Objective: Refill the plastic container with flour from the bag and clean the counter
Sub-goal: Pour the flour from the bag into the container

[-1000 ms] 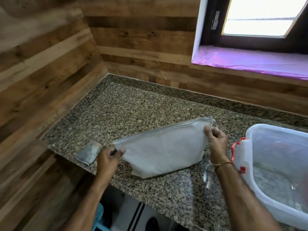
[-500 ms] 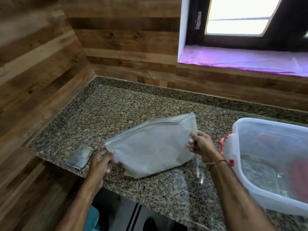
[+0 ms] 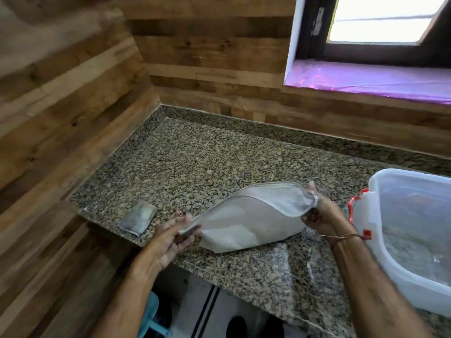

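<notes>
A clear zip bag of white flour (image 3: 249, 220) rests on the speckled granite counter (image 3: 195, 164). Its zip mouth gapes open at the upper right. My left hand (image 3: 168, 237) pinches the bag's left end. The mouth's right end is gripped by my right hand (image 3: 322, 213). A large clear plastic container (image 3: 380, 240) with a red latch (image 3: 352, 206) stands at the right, just beyond my right wrist, with no lid on it. Its inside looks bare of flour.
A small folded grey cloth (image 3: 138, 218) lies near the counter's front left edge. Wood-plank walls close in the counter on the left and back. A window sill with purple film (image 3: 366, 79) sits above at the back right. Floor shows below the front edge.
The bag's zip mouth has been pulled open from shut. The bag has tipped so that its mouth end rises toward the container. Both hands kept hold of its ends.
</notes>
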### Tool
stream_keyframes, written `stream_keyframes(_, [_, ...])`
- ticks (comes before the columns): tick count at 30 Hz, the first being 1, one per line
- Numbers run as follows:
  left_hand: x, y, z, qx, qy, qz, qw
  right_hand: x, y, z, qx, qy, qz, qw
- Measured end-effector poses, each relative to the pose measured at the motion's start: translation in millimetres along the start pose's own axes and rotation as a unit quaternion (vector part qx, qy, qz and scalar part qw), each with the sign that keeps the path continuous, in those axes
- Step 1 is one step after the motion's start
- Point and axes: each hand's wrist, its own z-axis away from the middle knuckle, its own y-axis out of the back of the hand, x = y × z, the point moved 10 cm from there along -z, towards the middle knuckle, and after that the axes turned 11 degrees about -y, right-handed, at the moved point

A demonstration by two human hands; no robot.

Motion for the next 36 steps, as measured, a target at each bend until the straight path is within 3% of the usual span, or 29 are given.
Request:
stream_keyframes(4, [-12.7, 9.0, -6.2, -0.011, 0.01, -0.052, 0.999, -4.5, 14.3, 13.6, 0.05, 0.094, 0.108, 0.988])
stream_keyframes(8, [-34.6, 26.0, -13.0, -0.022, 0.028, -0.079, 0.996, -1.1, 28.9, 37.9, 0.213, 0.175, 0.22, 0.936])
stream_keyframes(10, [-40.4, 22.9, -13.0, -0.036, 0.057, -0.069, 0.995, -0.2, 30.4, 38.0, 0.256, 0.183, 0.286, 0.905])
stream_keyframes(14, [-42.0, 2.2, -12.7, -0.141, 0.161, -0.106, 0.971, -10.8, 7.5, 26.8, 0.168, 0.108, 0.442, 0.875])
stream_keyframes(17, [-41.8, -18.3, -21.2, -0.206, 0.205, -0.199, 0.936, -15.1, -14.6, 21.0, 0.117, 0.015, 0.586, 0.801])
stream_keyframes(21, [-54.4, -37.1, -34.7, -0.234, 0.229, -0.203, 0.923, -3.1, -21.0, 11.0, 0.084, -0.098, 0.568, 0.813])
stream_keyframes(24, [-73.5, -31.1, -41.3, -0.228, 0.261, -0.185, 0.92, 2.5, -21.7, 1.0, 0.118, -0.101, 0.62, 0.769])
stream_keyframes(26, [-84.3, -27.7, -45.0, -0.224, 0.266, -0.175, 0.921, 14.9, -22.0, -9.0, 0.126, -0.107, 0.598, 0.784])
stream_keyframes(30, [-89.5, -25.7, -55.2, -0.178, 0.228, -0.17, 0.942, 44.5, -36.2, -23.8, 0.066, -0.09, 0.503, 0.857])
stream_keyframes(36, [-102.9, -15.0, -71.1, -0.123, 0.209, -0.144, 0.959, 42.9, -38.1, -23.6, 0.086, -0.008, 0.436, 0.896])
